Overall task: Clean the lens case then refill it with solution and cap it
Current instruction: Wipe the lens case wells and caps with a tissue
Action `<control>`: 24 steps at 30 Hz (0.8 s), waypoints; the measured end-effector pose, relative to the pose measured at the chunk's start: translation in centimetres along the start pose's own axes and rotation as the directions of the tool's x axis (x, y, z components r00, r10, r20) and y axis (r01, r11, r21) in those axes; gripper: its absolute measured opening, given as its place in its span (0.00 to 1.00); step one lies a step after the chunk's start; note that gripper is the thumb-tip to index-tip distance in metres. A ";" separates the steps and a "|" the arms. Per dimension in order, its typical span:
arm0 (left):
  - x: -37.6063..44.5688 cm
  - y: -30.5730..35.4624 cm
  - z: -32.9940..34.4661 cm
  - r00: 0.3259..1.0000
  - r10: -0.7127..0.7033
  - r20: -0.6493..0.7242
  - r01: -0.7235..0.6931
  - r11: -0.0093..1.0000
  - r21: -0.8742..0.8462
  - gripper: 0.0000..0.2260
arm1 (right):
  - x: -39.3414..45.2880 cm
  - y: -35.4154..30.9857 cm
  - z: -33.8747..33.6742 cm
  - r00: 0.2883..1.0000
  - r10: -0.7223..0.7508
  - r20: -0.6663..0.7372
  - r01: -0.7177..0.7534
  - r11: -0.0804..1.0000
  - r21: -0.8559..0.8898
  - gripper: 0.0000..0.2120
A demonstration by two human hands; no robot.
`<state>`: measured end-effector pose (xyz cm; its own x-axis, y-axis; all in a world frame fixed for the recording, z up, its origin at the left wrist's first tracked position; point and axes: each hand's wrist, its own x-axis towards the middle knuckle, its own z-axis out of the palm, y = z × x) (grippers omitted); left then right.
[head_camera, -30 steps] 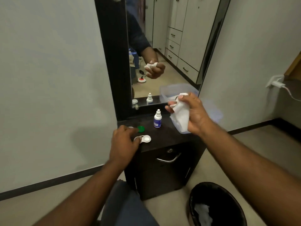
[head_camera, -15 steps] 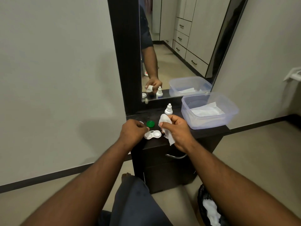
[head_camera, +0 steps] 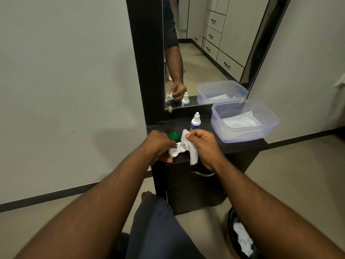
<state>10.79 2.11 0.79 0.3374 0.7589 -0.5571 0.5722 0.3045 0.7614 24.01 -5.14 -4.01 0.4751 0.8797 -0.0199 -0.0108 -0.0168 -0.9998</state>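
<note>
- Left hand [head_camera: 158,146] curled round the left end of the white case [head_camera: 176,149], gripping it just above the front edge of the dark cabinet [head_camera: 240,146].
- Case uncapped, both wells facing up; left well in plain view, right well partly under the tissue [head_camera: 190,148].
- Right hand [head_camera: 202,144] pinching the white tissue between thumb and fingers, tissue touching the right end of the case and hanging down past the cabinet edge.
- Green cap [head_camera: 174,136] lying flat on the cabinet top, just behind the case, between the two hands.
- Second cap hidden behind the left hand or too little of it shown to tell.
- Bottle [head_camera: 196,122] with white nozzle and blue label upright behind the right hand, near the mirror [head_camera: 205,53].
- Clear tub [head_camera: 244,135] on the right of the cabinet top, white tissues lying inside.
- Black bin [head_camera: 231,232] on the floor at lower right, crumpled white tissue in it.
- Mirror reflecting the bottle, the tub and one hand.
</note>
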 end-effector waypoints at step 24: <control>1.0 -3.3 -1.6 0.991 0.040 0.127 0.042 0.814 -0.579 0.11 | -1.4 -0.6 1.2 0.968 -0.231 0.098 0.251 0.912 -0.326 0.08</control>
<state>8.01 2.81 -1.72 0.4520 0.6910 -0.5642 0.0472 0.6130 0.7886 22.32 -5.80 -3.34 0.3760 0.9021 0.2119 0.3958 0.0505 -0.9170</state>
